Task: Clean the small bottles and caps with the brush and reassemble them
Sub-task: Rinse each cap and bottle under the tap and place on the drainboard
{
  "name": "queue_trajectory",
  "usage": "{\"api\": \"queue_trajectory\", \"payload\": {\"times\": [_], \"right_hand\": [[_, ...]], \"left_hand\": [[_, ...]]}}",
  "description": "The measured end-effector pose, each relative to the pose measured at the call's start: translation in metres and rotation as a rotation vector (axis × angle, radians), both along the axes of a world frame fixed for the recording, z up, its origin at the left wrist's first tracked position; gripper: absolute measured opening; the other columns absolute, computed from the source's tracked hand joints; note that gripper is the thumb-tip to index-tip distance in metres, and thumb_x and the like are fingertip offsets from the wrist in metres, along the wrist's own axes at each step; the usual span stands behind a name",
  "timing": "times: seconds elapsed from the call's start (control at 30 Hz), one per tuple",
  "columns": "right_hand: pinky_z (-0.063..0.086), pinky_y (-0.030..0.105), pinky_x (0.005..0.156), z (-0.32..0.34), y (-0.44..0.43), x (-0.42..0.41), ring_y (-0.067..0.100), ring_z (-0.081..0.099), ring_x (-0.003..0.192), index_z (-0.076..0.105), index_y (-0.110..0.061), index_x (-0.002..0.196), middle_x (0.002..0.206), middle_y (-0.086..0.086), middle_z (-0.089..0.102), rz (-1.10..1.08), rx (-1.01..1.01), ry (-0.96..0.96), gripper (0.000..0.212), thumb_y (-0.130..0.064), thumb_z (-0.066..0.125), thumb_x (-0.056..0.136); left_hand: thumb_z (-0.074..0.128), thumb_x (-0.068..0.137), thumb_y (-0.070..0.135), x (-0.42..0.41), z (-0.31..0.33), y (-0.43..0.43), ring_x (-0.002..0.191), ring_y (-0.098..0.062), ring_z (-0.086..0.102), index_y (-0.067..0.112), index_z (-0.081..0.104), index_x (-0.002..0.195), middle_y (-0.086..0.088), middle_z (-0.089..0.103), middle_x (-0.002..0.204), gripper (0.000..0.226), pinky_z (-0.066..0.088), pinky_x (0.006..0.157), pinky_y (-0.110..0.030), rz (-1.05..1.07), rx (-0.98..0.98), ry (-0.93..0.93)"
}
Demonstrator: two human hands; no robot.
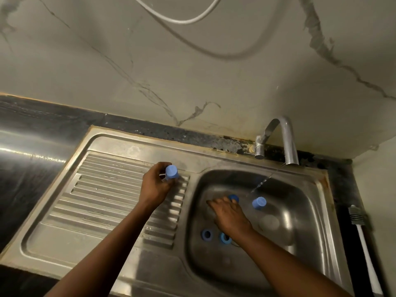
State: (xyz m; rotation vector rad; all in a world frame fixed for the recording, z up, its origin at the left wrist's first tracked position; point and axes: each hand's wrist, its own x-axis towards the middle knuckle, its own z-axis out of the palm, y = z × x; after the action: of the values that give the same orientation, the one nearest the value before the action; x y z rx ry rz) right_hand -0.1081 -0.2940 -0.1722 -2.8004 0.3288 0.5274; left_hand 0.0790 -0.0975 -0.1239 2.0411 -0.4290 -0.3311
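My left hand (157, 185) grips a small bottle with a blue cap (171, 172), held over the ribbed drainboard (111, 189) by the basin's left rim. My right hand (229, 215) reaches down into the sink basin (300, 221), its fingers stretched out flat beside a blue cap (233, 198); whether it touches the cap is unclear. Another blue-capped bottle (259, 203) stands in the basin under the water stream. Two blue rings or caps (207, 234) (225, 237) lie open side up at the basin's front left. A white-handled brush (362, 232) lies on the counter at the right.
A steel tap (287, 142) at the back runs a thin stream of water (261, 183) into the basin. Dark countertop (32, 168) extends left of the sink. A marbled wall rises behind, with a white hose (182, 20) hanging on it.
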Motion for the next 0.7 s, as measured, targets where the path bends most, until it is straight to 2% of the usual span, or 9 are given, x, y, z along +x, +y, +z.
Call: {"api": "queue_trajectory", "payload": {"times": [0.2,0.3,0.37,0.43,0.53,0.6,0.67,0.7], "right_hand": [[0.037,0.038,0.113,0.007,-0.003,0.000,0.019,0.045,0.138,0.049,-0.032,0.147,0.144,-0.006,0.055,-0.084,0.071,-0.107,0.059,-0.035,0.068,0.091],[0.046,0.036,0.109,0.023,-0.009,-0.002,0.013,0.052,0.133,0.051,-0.037,0.144,0.141,-0.011,0.057,-0.262,0.256,-0.253,0.062,-0.043,0.074,0.087],[0.050,0.036,0.106,0.039,-0.017,-0.006,0.010,0.054,0.129,0.051,-0.037,0.145,0.141,-0.012,0.058,-0.377,0.372,-0.312,0.067,-0.043,0.079,0.085],[0.052,0.037,0.105,0.052,-0.028,-0.012,0.011,0.058,0.126,0.053,-0.035,0.145,0.139,-0.009,0.061,-0.482,0.476,-0.364,0.069,-0.038,0.084,0.083],[0.057,0.030,0.098,0.070,-0.048,-0.027,0.007,0.064,0.117,0.055,-0.033,0.146,0.135,-0.006,0.066,-0.615,0.612,-0.450,0.069,-0.031,0.086,0.084],[0.059,0.027,0.094,0.082,-0.062,-0.037,0.003,0.066,0.110,0.051,-0.030,0.151,0.136,-0.004,0.066,-0.659,0.642,-0.505,0.070,-0.030,0.082,0.088],[0.059,0.023,0.085,0.092,-0.074,-0.047,0.003,0.069,0.098,0.048,-0.031,0.154,0.129,-0.003,0.070,-0.702,0.658,-0.551,0.068,-0.032,0.077,0.092],[0.061,0.028,0.086,0.096,-0.079,-0.050,0.008,0.072,0.098,0.048,-0.033,0.154,0.124,-0.004,0.072,-0.730,0.678,-0.568,0.067,-0.033,0.076,0.093]], "left_hand": [[0.091,0.078,0.011,-0.002,-0.003,0.003,0.104,-0.007,0.070,0.023,0.068,0.119,0.008,0.074,0.112,0.048,0.061,0.091,-0.033,0.007,-0.001,0.009],[0.093,0.078,0.019,-0.007,0.002,0.004,0.117,-0.010,0.062,0.021,0.059,0.141,0.007,0.062,0.136,0.071,0.050,0.089,-0.015,0.022,0.027,-0.016],[0.093,0.079,0.024,-0.013,0.011,0.001,0.125,-0.007,0.049,0.023,0.052,0.149,0.010,0.051,0.144,0.081,0.042,0.094,-0.014,0.017,0.071,-0.114],[0.091,0.081,0.025,-0.020,0.020,-0.005,0.130,-0.008,0.046,0.025,0.053,0.148,0.005,0.050,0.148,0.077,0.043,0.100,-0.025,-0.004,0.058,-0.207],[0.089,0.084,0.022,-0.035,0.032,-0.023,0.131,-0.014,0.048,0.025,0.057,0.141,-0.001,0.052,0.147,0.065,0.045,0.104,-0.031,-0.032,0.018,-0.244],[0.086,0.087,0.025,-0.045,0.037,-0.037,0.131,-0.013,0.050,0.025,0.059,0.138,0.002,0.053,0.145,0.058,0.047,0.105,-0.027,-0.089,0.012,-0.272],[0.081,0.091,0.030,-0.057,0.041,-0.052,0.129,-0.009,0.052,0.028,0.061,0.137,0.008,0.053,0.142,0.051,0.048,0.103,-0.023,-0.174,-0.011,-0.285],[0.080,0.092,0.031,-0.063,0.042,-0.060,0.128,-0.007,0.053,0.029,0.061,0.136,0.010,0.053,0.140,0.047,0.050,0.104,-0.025,-0.211,-0.028,-0.278]]}}
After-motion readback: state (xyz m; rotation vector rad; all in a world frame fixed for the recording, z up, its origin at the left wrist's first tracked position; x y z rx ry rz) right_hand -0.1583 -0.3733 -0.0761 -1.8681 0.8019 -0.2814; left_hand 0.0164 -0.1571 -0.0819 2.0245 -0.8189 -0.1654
